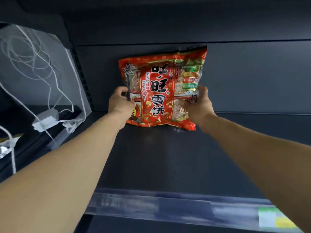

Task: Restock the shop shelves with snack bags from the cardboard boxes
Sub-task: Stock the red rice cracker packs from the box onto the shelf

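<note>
A red snack bag (159, 91) with large black and white Chinese lettering stands upright at the back of a dark shelf (151, 157), leaning against the back panel. My left hand (120, 103) grips the bag's left edge, fingers curled round it. My right hand (200, 105) holds the right edge, with the thumb across the bag's front. Both arms reach deep into the shelf. No cardboard box is in view.
A clear plastic price strip (151, 204) runs along the shelf's front edge, with a green and yellow label (276, 219) at the right. On the left, a translucent divider (42, 64), white cables and a white adapter (45, 121) sit. A shelf board hangs overhead.
</note>
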{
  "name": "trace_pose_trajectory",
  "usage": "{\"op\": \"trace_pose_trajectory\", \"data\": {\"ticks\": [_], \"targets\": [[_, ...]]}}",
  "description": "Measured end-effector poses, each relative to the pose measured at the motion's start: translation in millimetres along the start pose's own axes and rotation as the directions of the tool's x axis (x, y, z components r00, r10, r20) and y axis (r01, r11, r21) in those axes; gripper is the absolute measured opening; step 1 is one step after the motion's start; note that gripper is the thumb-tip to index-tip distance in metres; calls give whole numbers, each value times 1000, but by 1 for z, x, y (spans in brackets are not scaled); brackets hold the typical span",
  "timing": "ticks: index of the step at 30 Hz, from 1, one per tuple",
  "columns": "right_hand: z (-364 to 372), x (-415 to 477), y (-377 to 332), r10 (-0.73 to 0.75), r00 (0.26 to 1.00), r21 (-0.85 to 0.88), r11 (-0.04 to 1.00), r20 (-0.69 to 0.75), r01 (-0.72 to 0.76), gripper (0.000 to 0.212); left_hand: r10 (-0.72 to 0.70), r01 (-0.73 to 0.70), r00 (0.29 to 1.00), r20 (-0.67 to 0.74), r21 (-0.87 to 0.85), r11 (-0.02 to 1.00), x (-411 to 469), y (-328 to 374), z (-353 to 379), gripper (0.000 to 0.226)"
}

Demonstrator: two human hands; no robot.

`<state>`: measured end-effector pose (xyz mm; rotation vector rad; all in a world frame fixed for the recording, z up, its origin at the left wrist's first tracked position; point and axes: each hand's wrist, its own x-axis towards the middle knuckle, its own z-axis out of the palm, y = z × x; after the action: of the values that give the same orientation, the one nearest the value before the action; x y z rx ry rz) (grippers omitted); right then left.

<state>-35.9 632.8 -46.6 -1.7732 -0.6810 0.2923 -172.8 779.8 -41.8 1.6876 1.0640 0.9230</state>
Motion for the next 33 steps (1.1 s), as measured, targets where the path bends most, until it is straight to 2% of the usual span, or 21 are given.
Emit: {"op": "trace_pose_trajectory", "data": {"ticks": [5,9,12,15,19,21,28,33], "targets": [[4,2,7,9,1000,-51,999,-21,-10,59,0,0,1000,-13,4,1000,7,-5,5,49],[7,0,10,16,1000,-95,995,-10,-17,68,-12,12,1000,-14,-12,1000,7,-11,4,55],[11,-5,10,-5,998,-225,974,-62,-10,72,-36,39,998,-51,45,998,4,-16,0,54],[14,-16,7,-39,991,-360,933,-130,-10,71,23,-13,998,-62,157,987,-5,-18,-5,44],[10,-36,1,-122,982,-509,861,-147,31,57,136,-140,990,34,337,931,-30,-9,-13,39],[5,-47,-3,-147,982,-538,841,-120,60,54,174,-194,981,86,373,908,-47,-1,-17,38],[-23,-106,1,-164,986,-558,819,-4,134,42,211,-310,938,276,391,867,-121,25,-17,32],[-83,-146,0,-117,993,-579,807,33,114,48,224,-371,897,381,372,851,-187,63,1,31]]}}
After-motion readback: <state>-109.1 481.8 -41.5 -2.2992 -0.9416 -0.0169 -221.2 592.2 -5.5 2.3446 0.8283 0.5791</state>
